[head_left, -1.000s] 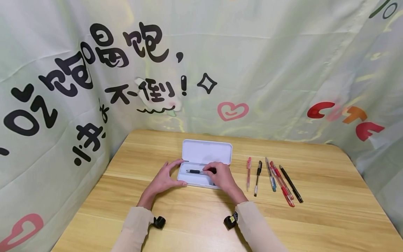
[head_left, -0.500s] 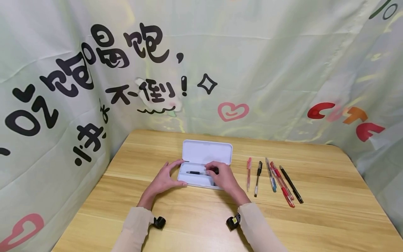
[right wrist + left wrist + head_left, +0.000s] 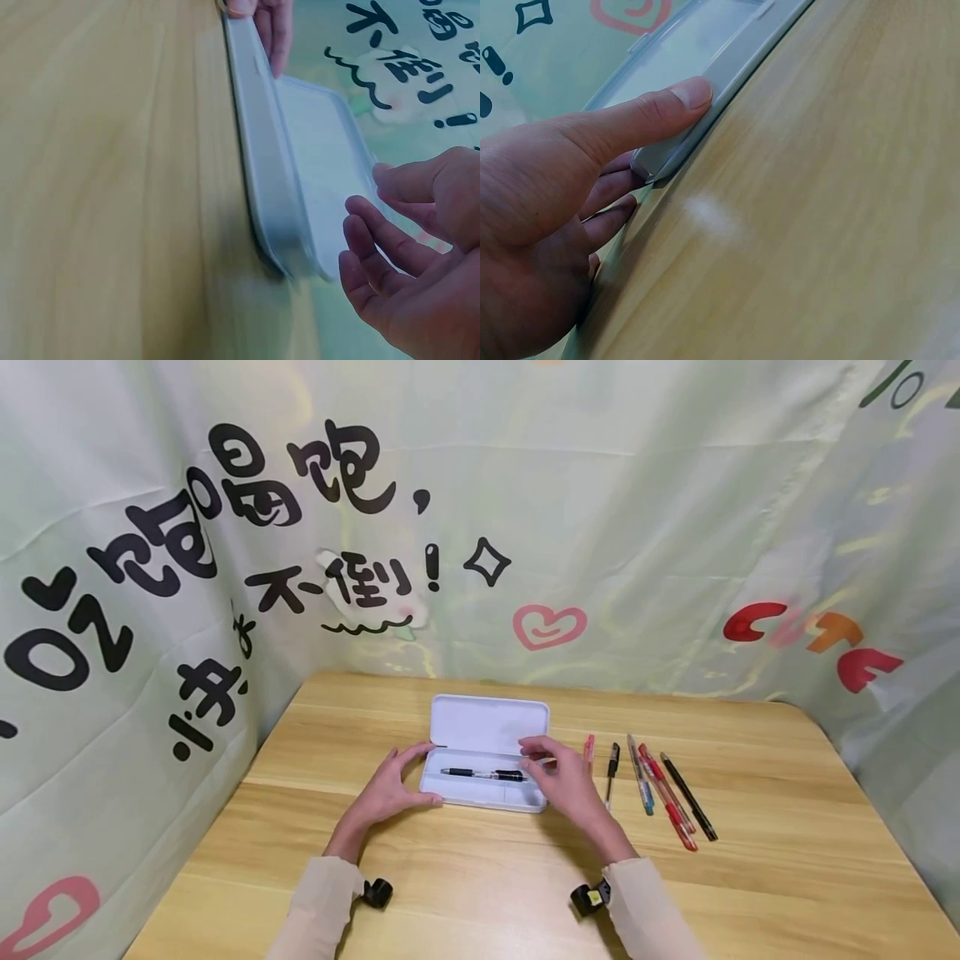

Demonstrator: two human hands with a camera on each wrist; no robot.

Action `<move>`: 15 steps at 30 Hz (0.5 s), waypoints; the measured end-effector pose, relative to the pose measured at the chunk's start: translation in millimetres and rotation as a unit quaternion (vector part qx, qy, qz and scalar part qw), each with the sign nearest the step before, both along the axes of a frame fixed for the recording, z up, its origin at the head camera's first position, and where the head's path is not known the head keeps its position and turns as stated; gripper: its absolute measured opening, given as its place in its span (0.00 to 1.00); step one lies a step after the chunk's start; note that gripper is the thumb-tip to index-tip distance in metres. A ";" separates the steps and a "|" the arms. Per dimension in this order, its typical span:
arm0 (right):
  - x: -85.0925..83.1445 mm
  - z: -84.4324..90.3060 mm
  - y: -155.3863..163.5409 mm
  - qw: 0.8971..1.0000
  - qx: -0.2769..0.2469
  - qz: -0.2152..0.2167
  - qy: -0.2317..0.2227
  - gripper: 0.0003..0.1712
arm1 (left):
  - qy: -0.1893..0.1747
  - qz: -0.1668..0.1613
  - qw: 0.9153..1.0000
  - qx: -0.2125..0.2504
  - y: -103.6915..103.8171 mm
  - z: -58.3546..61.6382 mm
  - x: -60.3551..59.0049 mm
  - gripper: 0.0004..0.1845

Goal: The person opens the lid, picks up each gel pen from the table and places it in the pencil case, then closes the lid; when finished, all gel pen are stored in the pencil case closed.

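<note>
On the table stands a white pencil case (image 3: 489, 723) with its lid raised. One black-and-clear pen (image 3: 483, 774) lies lengthwise in its tray. My left hand (image 3: 388, 787) grips the case's left end; in the left wrist view the thumb (image 3: 691, 94) presses on the near rim while the other fingers are around the end, partly hidden. Over the case's right end is my right hand (image 3: 568, 781), its fingers loosely bent with nothing between them. In the right wrist view that hand (image 3: 420, 255) appears apart from the case wall (image 3: 270, 142).
Right of the case several pens lie on the wooden table (image 3: 780, 793): a pink pen (image 3: 589, 750), a black-capped pen (image 3: 613, 762), a grey-blue pen (image 3: 642, 779), red pens (image 3: 675, 810) and a black pen (image 3: 688, 797). A printed curtain (image 3: 645, 568) hangs behind.
My right hand has let go of the black-and-clear pen and moved right, leaving it lying in the tray. The left hand keeps its hold on the case.
</note>
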State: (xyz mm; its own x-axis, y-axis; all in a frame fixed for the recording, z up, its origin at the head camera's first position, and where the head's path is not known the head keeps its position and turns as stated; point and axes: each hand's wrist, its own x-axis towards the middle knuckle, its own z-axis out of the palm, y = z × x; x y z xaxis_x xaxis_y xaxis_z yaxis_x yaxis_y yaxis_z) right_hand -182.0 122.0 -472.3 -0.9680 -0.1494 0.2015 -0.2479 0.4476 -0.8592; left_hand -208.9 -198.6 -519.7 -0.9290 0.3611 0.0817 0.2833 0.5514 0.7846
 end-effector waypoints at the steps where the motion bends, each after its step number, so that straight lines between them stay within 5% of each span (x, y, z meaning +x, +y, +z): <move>1: 1.8 1.4 3.7 1.000 -0.001 -0.003 -0.003 0.17 | 0.000 0.001 1.000 0.000 -0.5 0.3 0.7 0.50; 15: 29.4 13.2 76.2 0.993 0.048 -0.095 0.056 0.14 | 0.009 -0.003 1.000 -0.002 -2.4 -2.0 -0.3 0.51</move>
